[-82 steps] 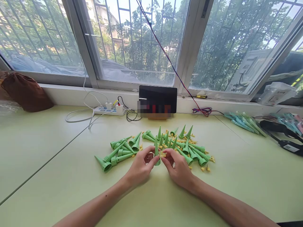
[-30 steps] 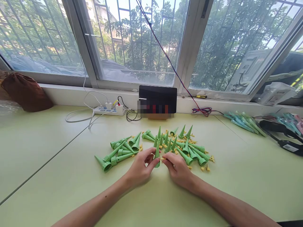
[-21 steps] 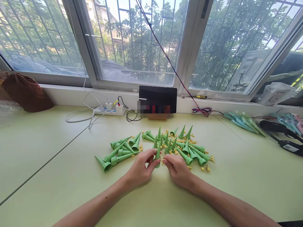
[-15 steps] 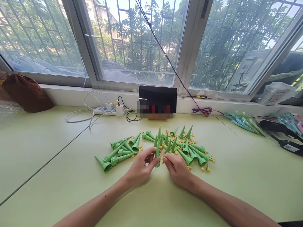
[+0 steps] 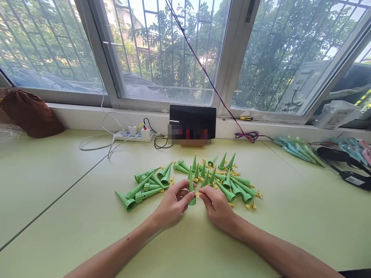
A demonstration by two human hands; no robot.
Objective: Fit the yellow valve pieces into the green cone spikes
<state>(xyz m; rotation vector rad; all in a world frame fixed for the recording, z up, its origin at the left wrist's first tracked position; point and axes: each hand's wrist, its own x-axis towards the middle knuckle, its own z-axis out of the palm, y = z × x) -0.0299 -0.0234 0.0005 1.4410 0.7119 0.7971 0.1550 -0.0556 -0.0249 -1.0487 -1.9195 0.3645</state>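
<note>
My left hand [image 5: 174,202] grips a green cone [image 5: 191,189] between thumb and fingers, its tip pointing up. Just to the right, my right hand [image 5: 216,204] pinches a small yellow piece [image 5: 198,195], which sits close against the cone's side near its lower part. Whether the piece is inside the cone cannot be made out. Behind both hands stand several upright green cones [image 5: 227,179]. More green cones [image 5: 149,187] lie in a pile left of my left hand. Small yellow pieces [image 5: 254,205] are scattered among and beside the cones on the right.
A dark tablet [image 5: 193,122] stands at the back of the pale green table [image 5: 185,247]. Left of it is a power strip [image 5: 135,136] with cables. Packaged items [image 5: 298,148] and a black strap [image 5: 342,162] lie at the right. A brown bag [image 5: 31,114] stands far left.
The yellow piece in my right hand now shows more clearly beside the cone. My left hand and the cone have turned or shifted slightly; my right hand has barely moved.
</note>
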